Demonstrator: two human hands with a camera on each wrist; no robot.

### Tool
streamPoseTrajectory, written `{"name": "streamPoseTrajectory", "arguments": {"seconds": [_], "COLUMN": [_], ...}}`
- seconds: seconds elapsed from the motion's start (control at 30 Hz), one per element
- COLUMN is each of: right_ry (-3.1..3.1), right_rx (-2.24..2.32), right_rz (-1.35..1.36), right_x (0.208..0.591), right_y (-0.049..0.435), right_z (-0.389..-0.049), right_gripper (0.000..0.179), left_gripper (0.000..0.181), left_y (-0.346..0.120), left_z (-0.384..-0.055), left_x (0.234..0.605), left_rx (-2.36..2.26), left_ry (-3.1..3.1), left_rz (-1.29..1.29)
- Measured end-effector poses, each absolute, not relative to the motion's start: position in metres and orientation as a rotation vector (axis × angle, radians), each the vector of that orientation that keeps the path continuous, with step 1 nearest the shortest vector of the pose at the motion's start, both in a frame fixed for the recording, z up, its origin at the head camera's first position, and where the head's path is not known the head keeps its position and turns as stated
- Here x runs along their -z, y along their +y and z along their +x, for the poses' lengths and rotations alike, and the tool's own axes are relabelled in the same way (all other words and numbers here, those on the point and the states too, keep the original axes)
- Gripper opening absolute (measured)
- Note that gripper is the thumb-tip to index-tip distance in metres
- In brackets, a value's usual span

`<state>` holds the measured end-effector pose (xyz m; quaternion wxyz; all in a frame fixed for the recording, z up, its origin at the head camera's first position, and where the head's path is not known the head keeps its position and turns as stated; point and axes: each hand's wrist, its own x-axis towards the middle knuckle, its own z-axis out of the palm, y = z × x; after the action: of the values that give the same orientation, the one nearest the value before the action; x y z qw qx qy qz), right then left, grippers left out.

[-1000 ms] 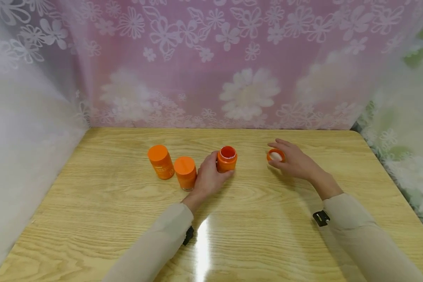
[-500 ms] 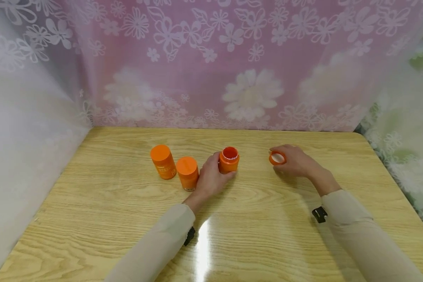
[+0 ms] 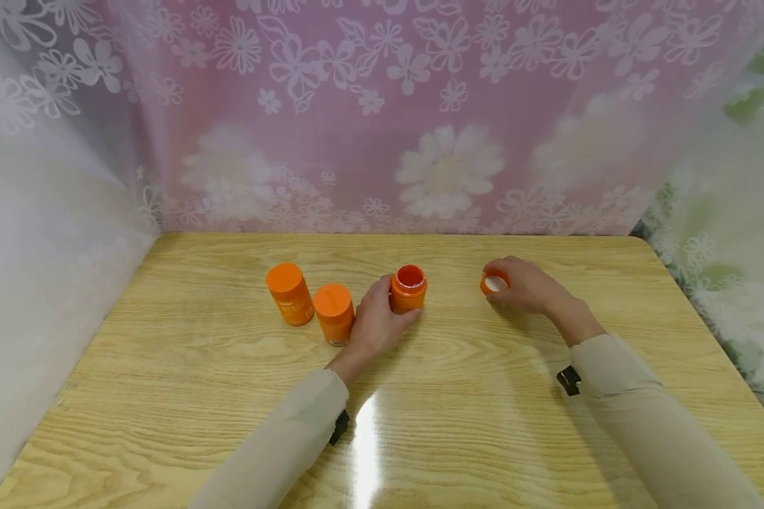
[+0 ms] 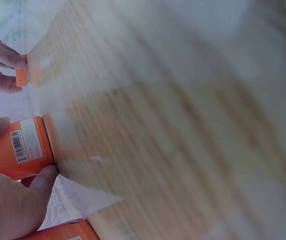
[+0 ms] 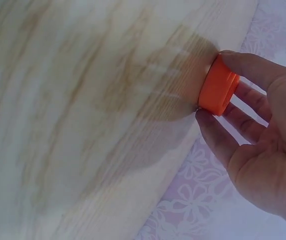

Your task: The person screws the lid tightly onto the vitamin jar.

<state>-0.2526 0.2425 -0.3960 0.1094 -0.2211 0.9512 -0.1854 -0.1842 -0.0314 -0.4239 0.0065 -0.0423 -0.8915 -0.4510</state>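
An uncapped orange jar (image 3: 409,297) stands upright on the table, its red-lit mouth facing up. My left hand (image 3: 378,322) grips it round the side; the left wrist view shows a barcode label on the jar (image 4: 25,142) between thumb and fingers. Off to the right, an orange lid (image 3: 493,284) lies on the table with its white inside upward. My right hand (image 3: 527,286) pinches this lid by its rim. In the right wrist view, thumb and a fingertip press opposite sides of the lid (image 5: 218,85), which sits at the table surface.
Two capped orange jars stand left of my left hand: a nearer jar (image 3: 334,314), close against the hand, and a farther jar (image 3: 290,293). The wooden table (image 3: 458,410) ends at a pink floral curtain (image 3: 356,141) behind, with pale sheets at both sides.
My right hand's fingers have drawn in from spread around the lid to pinching its rim. My left hand and the jar it holds stay in place; the view shifts slightly.
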Motion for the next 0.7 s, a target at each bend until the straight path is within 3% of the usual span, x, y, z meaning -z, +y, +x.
{"name": "streamPoseTrajectory", "arguments": {"seconds": [0.7], "right_ry": [2.798], "right_rx": [0.745], "right_rz": [-0.678], "right_x": [0.370], "right_y": [0.223], "right_z": [-0.247], "right_gripper": [0.053], "left_gripper": [0.060], "left_y": [-0.031], "left_z": [-0.184], "left_x": [0.424], "left_rx": [1.385], "left_ry": [-2.794], "left_rz": [-0.126]}}
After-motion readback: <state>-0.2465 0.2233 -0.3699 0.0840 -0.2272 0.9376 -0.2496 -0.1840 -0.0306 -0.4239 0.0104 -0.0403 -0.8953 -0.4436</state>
